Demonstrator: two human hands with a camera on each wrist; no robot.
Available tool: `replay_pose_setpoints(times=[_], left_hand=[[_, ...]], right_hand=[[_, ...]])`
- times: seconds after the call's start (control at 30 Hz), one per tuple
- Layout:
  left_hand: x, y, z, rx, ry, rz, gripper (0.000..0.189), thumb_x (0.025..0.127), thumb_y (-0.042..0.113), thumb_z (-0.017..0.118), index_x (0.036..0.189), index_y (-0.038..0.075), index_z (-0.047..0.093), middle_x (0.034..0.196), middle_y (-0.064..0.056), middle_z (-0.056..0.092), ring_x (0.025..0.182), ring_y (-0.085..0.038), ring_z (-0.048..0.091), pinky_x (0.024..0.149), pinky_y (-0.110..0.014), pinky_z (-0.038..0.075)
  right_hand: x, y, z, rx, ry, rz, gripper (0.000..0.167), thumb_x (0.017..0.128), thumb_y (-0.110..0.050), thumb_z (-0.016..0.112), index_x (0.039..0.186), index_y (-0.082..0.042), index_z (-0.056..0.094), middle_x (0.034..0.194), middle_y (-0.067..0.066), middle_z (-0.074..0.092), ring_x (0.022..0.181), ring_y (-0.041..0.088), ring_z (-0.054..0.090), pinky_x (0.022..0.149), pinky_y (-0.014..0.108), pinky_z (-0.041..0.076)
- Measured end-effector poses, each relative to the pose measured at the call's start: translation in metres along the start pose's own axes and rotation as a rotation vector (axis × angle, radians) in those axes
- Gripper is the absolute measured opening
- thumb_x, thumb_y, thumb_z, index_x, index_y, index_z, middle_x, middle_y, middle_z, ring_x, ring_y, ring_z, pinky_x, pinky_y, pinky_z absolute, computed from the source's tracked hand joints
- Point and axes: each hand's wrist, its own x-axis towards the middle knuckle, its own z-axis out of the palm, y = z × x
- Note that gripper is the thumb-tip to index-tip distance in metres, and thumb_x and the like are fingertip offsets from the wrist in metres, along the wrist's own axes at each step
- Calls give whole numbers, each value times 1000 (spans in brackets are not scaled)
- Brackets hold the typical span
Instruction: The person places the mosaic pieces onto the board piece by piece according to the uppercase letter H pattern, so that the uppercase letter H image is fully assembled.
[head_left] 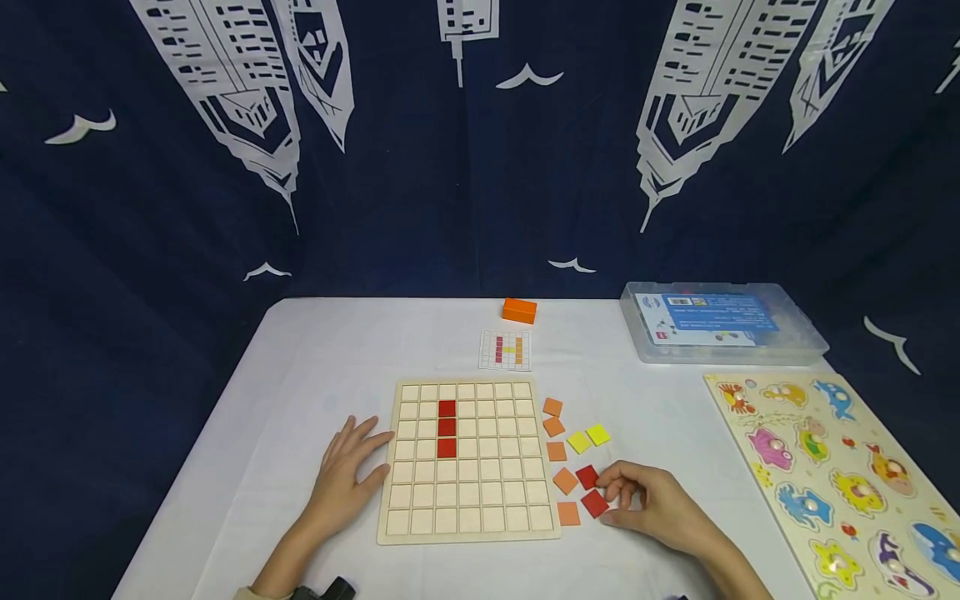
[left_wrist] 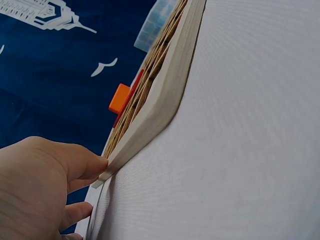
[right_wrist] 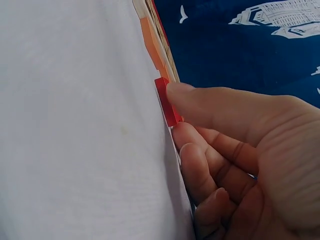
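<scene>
A wooden grid board (head_left: 468, 542) lies on the white table, with three red tiles (head_left: 447, 427) in one column. My left hand (head_left: 347, 475) rests at the board's left side, fingers spread; in the left wrist view the thumb (left_wrist: 95, 162) touches the board's edge. To the right of the board, my right hand (head_left: 654, 504) pinches a red square tile (head_left: 595, 503) between thumb and index finger, low at the table. Another red tile (head_left: 587, 477) lies just beyond it, by the fingertips. In the right wrist view the thumb overlaps the red tile (right_wrist: 166, 102).
Several orange tiles (head_left: 556, 452) line the board's right side, with two yellow tiles (head_left: 578, 442) nearby. Behind the board are a small pattern card (head_left: 506, 350) and an orange block (head_left: 519, 311). A plastic box (head_left: 720, 354) and an animal puzzle board (head_left: 810, 467) lie at the right.
</scene>
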Motion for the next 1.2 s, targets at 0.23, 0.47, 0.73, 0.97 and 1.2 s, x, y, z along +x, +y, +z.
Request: replay_pose_setpoints(times=[0.23,0.47,0.73,0.97,1.2], left_hand=[[0,-1,1,9,2,0,43,85,7,68,128,7,62,150,-21,42,147,-46,16,117,-63,7],[-1,-1,0,12,0,-8,43,86,7,68,128,7,62,150,-21,42,147,-46,15,117,-63,7],[-1,0,0,18,4,4,44,85,7,69,128,7,62,150,-21,43,147,-46,16,117,-63,8],[-1,-2,0,9,11,14,43,85,7,69,128,7,62,150,-21,43,147,-46,16,116,-64,8],[-1,-4,0,7,4,10,43,86,8,69,129,7,62,150,-20,42,147,-45,16,117,-64,7]], right_hand=[[-1,0,3,-34,13,-45,32,70,-6,84,96,-16,69,77,-8,58,64,3,51,54,18,44],[0,1,4,-47,3,-70,30,71,-4,83,95,-17,69,76,-10,57,64,4,51,56,18,45],[-1,1,1,-45,-15,-55,26,73,-7,83,91,-16,68,75,-9,58,66,2,51,56,18,45],[0,-3,-5,-98,0,-10,26,72,-12,84,88,-18,65,72,-13,56,64,0,51,55,17,44],[8,-19,-7,-82,114,-58,32,67,2,82,86,-16,63,71,-12,57,60,0,50,50,18,44]])
